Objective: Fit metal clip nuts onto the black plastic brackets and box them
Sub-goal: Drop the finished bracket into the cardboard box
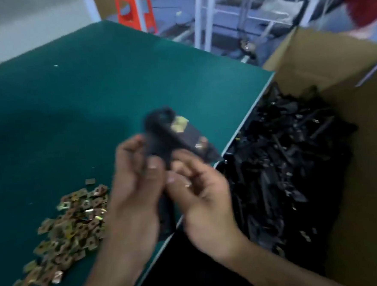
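A black plastic bracket (171, 139) is held up over the green table's right edge, blurred by motion. Two brass-coloured clip nuts sit on it, one (179, 123) near its top and one (202, 143) further right. My left hand (135, 191) grips the bracket's lower left part with curled fingers and thumb. My right hand (200, 193) holds its lower right part, fingers curled round it. A heap of loose clip nuts (66, 229) lies on the table to the left of my hands. An open cardboard box (325, 66) at the right holds several black brackets (285, 163).
The green table (79, 94) stretches left and back, and its white-edged right border runs along the box. An orange object (134, 8) and white metal frames (230, 17) stand beyond the table. A red sleeve (367, 0) shows at the top right.
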`<state>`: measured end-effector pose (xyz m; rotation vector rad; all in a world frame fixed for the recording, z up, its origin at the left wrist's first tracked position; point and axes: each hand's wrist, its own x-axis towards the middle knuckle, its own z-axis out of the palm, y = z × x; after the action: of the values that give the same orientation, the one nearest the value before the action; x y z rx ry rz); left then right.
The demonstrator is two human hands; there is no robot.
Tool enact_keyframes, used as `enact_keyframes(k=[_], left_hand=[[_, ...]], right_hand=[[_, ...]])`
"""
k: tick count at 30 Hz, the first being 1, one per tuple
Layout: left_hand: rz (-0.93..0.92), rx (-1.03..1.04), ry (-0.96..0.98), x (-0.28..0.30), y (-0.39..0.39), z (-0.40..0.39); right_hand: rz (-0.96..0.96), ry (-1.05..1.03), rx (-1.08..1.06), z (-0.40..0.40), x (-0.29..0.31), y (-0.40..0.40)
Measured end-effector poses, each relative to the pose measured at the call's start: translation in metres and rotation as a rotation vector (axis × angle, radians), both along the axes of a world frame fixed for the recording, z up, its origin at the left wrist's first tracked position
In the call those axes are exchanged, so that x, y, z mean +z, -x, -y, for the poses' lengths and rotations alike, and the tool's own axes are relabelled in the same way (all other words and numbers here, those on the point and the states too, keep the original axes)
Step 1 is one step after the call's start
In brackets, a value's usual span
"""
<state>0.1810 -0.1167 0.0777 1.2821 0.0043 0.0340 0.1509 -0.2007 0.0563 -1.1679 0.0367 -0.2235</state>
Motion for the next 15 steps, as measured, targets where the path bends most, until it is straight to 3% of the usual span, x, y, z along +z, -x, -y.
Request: enact_keyframes(k=[4, 7, 9, 12, 15], left_hand=[[-0.259, -0.472, -0.077, -0.033, 0.037, 0.07], [-0.444, -0.728, -0.323, -0.076, 0.042, 0.1], [-0.457, -0.855, -0.423, -0.094, 0.043, 0.111], [-0.548, -0.946, -0.545, -0.119, 0.037, 0.14], [-0.605, -0.937, -0.566, -0.124, 0.037, 0.151]], right_hand=[[-0.402, -0.184, -0.286, 0.101, -0.054, 0.031], [-0.681, -0.148, -0.386, 0.158, -0.1, 0.045], [-0.808, -0.067, -0.381, 0.186, -0.127, 0.046], [-0.918, 0.024, -0.269, 0.211, -0.155, 0.042], [-1.027, 0.272, -0.36, 0.231, -0.165, 0.05]])
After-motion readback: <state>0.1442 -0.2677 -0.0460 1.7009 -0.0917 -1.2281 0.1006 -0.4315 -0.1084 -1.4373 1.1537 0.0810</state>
